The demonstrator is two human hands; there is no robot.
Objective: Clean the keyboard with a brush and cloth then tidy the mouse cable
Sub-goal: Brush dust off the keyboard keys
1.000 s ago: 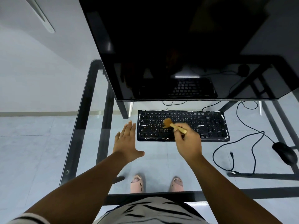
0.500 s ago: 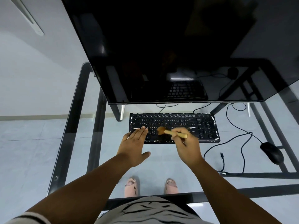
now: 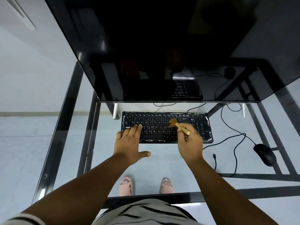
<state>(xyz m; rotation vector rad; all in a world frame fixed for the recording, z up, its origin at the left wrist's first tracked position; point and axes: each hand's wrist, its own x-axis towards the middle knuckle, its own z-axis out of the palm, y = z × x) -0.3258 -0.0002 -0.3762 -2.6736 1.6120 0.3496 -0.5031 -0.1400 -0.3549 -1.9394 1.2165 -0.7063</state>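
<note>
While the brushing goes on, the glass table carries everything, and the keyboard serves as landmark at its middle. Behind the keyboard stands a large dark monitor. To the keyboard's right lies the mouse, its cable looping loosely between them (untidied as yet). The left hand lies flat and open, fingers spread over the keyboard's left keys, steadying it. The right hand is closed around the brush, bristles down on the keys right of centre.

Risks, as judged: glass is slick, so a hard stroke could slide the keyboard if the left hand lifts; dust flicked from the keys would settle on the table rather than leave it; a wide sweep rightward could snag the cable and drag the mouse toward the edge.

No containers in view. No cloth in view either; it will have to be fetched before wiping.
</note>
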